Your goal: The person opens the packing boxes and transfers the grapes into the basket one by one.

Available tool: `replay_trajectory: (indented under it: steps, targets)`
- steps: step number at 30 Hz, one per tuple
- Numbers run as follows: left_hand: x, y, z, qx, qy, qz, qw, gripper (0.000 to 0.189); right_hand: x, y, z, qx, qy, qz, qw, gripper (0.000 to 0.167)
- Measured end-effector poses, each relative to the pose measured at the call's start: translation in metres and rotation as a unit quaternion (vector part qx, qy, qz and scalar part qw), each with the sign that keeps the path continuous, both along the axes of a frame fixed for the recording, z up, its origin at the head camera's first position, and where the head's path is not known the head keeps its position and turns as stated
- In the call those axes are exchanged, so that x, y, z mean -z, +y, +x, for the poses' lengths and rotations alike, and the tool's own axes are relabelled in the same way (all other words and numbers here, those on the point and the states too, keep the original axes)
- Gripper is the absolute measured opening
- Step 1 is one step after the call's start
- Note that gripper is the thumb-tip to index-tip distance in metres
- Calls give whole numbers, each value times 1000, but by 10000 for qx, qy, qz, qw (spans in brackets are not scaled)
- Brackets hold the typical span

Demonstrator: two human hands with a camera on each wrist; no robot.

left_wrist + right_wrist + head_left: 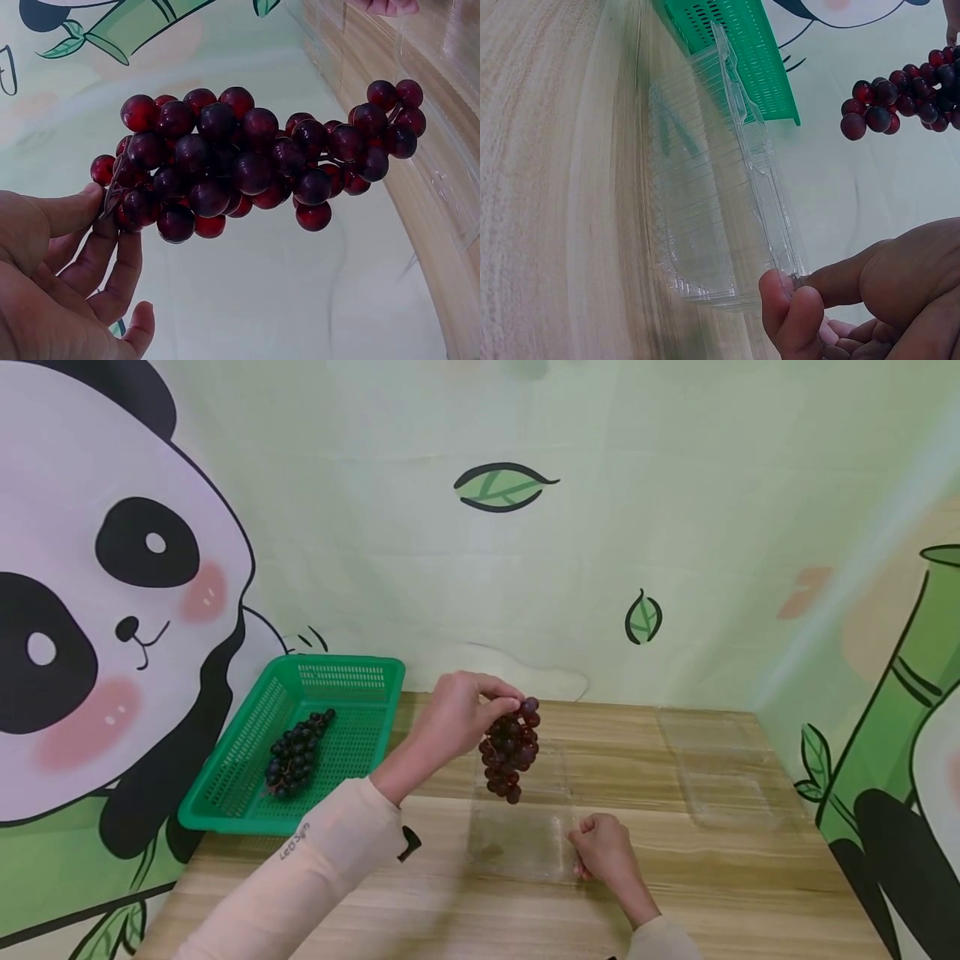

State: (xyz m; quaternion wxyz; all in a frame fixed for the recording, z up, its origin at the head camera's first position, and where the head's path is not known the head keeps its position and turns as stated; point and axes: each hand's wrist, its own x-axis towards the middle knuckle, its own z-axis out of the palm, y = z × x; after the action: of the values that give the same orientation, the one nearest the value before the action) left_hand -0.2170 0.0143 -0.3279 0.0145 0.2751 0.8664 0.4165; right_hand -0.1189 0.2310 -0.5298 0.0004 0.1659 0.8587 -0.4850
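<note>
A bunch of dark red grapes (510, 752) hangs from my left hand (468, 710), which pinches its stem between thumb and fingers. The left wrist view shows the grapes (225, 161) whole, with the fingertips at the stem end. Below them on the table is a clear plastic clamshell box (521, 843). My right hand (603, 852) pinches the box's right edge; the right wrist view has thumb and fingers on the rim of the box (705, 210). The grapes are above the box, apart from it.
At the left stands a green plastic basket (356, 735) holding another bunch of dark grapes (296, 756). A second clear plastic box (723, 777) lies on the right of the wooden table (420, 893). A printed cloth wall (360, 527) rises behind the table.
</note>
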Motion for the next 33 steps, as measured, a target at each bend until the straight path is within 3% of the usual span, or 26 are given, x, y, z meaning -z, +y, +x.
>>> replay_trajectory:
  steps: [15, 21, 33]
  targets:
    - [0, -17, -8, -42, 168, 33, 9998, 15, 1, -1, 0, 0, -13, 40, 10000, 17]
    - [0, -29, -12, -192, 277, 43, 9994, 14, 2, -1, 0, 4, 9, 94, 10000, 17]
    - [3, -55, -16, -515, 95, 52, 9986, 16, 2, -2, -1, 5, -17, 111, 9999, 16]
